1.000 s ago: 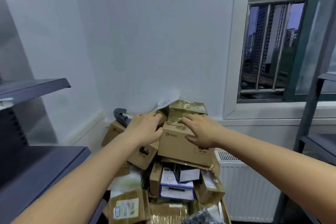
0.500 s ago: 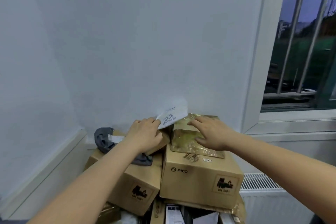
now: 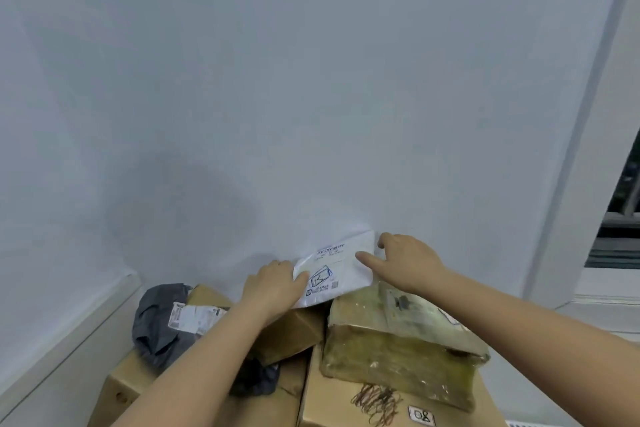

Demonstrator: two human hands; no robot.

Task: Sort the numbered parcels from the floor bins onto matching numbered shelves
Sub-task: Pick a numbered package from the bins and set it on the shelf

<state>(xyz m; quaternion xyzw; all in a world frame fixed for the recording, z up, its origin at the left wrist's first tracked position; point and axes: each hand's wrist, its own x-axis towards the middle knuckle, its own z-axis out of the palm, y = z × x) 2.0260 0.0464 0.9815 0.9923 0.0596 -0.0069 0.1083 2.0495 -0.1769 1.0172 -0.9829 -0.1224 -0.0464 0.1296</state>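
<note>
A white plastic mailer parcel [image 3: 337, 265] with blue print leans against the wall on top of the parcel heap. My left hand [image 3: 273, 284] grips its lower left edge, thumb on top. My right hand [image 3: 403, 258] touches its right edge, with the forefinger stretched across its face. Below lie a tape-wrapped brown parcel [image 3: 401, 345], a small cardboard box [image 3: 294, 331] under my left wrist, and a grey poly bag [image 3: 162, 322] with a white label. A large carton [image 3: 394, 409] bears a small tag reading 08.
The white wall [image 3: 277, 80] stands right behind the heap, with a skirting ledge [image 3: 69, 333] at the left. A window frame [image 3: 602, 184] rises at the right. Another carton [image 3: 131, 381] lies at the lower left.
The view has closed in on the heap's top. My right hand left the tape-wrapped parcel and came up to the white mailer. My left hand stays on the mailer.
</note>
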